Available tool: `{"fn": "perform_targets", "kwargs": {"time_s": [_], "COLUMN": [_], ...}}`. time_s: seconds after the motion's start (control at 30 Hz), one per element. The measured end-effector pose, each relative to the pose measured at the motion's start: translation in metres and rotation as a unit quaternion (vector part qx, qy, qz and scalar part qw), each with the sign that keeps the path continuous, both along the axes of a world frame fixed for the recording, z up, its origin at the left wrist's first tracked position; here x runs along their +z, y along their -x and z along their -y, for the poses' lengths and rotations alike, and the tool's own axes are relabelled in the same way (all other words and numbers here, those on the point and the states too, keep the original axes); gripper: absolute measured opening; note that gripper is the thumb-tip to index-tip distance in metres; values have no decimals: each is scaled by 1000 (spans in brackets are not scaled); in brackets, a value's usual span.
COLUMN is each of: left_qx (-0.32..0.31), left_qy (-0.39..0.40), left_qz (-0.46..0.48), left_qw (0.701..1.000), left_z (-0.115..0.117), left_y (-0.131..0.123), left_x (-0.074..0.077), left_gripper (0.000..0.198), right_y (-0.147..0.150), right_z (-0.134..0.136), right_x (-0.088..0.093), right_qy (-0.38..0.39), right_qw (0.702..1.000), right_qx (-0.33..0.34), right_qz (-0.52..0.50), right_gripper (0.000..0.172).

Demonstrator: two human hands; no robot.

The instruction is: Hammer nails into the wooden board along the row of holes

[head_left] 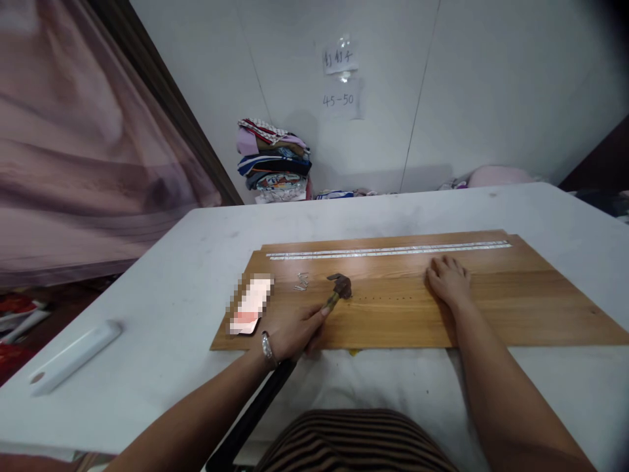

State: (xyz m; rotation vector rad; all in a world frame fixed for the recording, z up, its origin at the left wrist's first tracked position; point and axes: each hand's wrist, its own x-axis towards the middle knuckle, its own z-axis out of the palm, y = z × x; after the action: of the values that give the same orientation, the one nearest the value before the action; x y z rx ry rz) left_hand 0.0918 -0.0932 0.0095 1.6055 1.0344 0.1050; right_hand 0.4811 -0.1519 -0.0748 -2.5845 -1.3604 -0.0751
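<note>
My left hand [295, 331] is closed around the handle of a hammer [339, 287]; the hammer's head rests on a long wooden board [515, 308] at the left end of a row of small nails [381, 298]. My right hand [449, 280] lies flat on the board, fingers stretched out, to the right of the nail row. A few loose nails [301, 282] lie on the board left of the hammer head. Two thin metal strips [388, 250] run along the board's far edge.
The board lies on a white table [162, 314]. A blurred pink-and-white object [250, 305] sits at the board's left end. A white bar [73, 355] lies near the table's left edge. Folded cloth [274, 160] is stacked against the wall behind.
</note>
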Motion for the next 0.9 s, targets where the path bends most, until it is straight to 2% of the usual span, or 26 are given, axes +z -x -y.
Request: {"fn": "perform_targets", "kwargs": {"time_s": [0.2, 0.43, 0.57, 0.73, 0.9], "left_qx": [-6, 1, 11, 3, -16], "left_qy": [-16, -6, -10, -4, -12], "left_qz": [-15, -3, -10, -1, -15], "left_qw": [1000, 1000, 1000, 1000, 1000], "left_z": [1, -1, 0, 0, 1], "left_y": [1, 1, 0, 0, 0], "left_x": [4, -2, 4, 10, 6], "left_gripper": [55, 54, 53, 52, 52], "right_y": [-1, -1, -2, -3, -2], "right_z": [0, 0, 0, 0, 0], "right_x": [0, -2, -4, -5, -3], "right_qy": [2, -9, -9, -8, -6], "right_qw": [1000, 1000, 1000, 1000, 1000], "right_qx": [1, 1, 3, 5, -1], "right_qz": [11, 10, 8, 8, 11], "right_gripper": [40, 41, 42, 41, 41]}}
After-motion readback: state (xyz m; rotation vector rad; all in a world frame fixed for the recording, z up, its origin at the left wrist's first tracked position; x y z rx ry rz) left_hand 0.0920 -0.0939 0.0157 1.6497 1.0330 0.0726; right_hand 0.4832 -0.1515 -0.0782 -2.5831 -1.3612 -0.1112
